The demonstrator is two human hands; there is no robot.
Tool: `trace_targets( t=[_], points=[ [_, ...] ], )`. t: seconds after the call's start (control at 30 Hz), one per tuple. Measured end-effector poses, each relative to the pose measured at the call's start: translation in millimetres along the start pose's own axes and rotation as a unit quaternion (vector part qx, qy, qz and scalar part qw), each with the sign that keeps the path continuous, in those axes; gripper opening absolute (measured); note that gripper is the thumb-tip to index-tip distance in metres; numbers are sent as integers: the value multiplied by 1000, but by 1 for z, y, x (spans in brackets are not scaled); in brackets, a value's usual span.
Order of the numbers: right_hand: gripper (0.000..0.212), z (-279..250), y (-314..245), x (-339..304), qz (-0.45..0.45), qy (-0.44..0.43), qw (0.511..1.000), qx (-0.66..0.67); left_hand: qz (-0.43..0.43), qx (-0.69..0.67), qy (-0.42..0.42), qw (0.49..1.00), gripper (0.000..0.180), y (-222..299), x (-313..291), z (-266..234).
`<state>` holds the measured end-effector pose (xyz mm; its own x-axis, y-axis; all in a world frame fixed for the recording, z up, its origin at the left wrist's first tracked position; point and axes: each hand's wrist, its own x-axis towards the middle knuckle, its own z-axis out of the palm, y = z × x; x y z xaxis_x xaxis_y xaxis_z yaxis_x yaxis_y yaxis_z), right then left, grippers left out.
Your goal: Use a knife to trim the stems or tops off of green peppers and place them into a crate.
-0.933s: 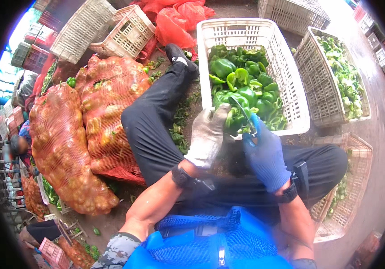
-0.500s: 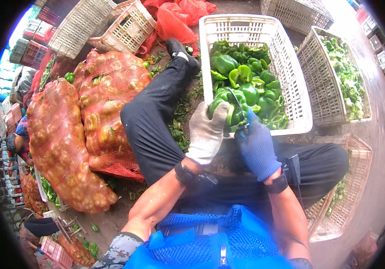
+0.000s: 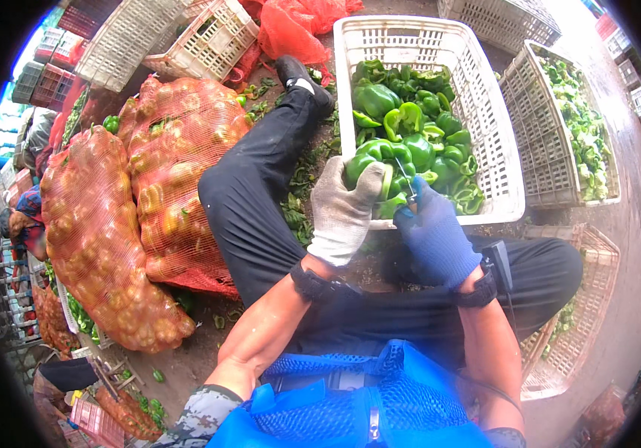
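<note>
The left hand (image 3: 343,209), in a grey-white knit glove, curls its fingers around a shiny green bell pepper (image 3: 376,155) at the near edge of a white slatted plastic crate (image 3: 496,160) of green peppers (image 3: 404,119). The right hand (image 3: 436,231), in a blue knit glove, closes around a thin-bladed knife (image 3: 404,174), its blade at the pepper. Bulging red mesh sacks (image 3: 104,246) lie leftward.

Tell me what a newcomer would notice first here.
Probably the white crate of green peppers, upper middle. At its near edge, the white-gloved left hand holds a pepper and the blue-gloved right hand a knife. Two bulging red mesh sacks lie on the left.
</note>
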<state>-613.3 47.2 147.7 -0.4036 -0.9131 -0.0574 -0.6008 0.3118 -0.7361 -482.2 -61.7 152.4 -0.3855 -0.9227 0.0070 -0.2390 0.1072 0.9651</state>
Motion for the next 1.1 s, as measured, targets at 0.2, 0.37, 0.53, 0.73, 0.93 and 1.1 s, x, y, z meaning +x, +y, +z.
trace_targets(
  t=[0.2,0.37,0.53,0.73,0.93,1.1],
  points=[
    [67,11,8,6,-6,76,995,-63,-180,-209,-107,955,51,15,7,-7],
    [63,8,24,10,4,30,999,-19,-218,-335,-149,905,56,1,7,-3],
    [57,4,25,14,16,-5,997,-76,-261,-334,-154,893,59,-3,11,-5],
    [20,-36,11,17,-53,-84,991,94,-259,-360,-190,876,57,0,17,-7],
    [35,-42,37,24,53,-131,976,166,-220,-420,-232,849,46,0,14,-10],
    [35,-55,26,24,221,-98,917,318,-180,-435,-277,838,48,10,23,-18]
  ],
)
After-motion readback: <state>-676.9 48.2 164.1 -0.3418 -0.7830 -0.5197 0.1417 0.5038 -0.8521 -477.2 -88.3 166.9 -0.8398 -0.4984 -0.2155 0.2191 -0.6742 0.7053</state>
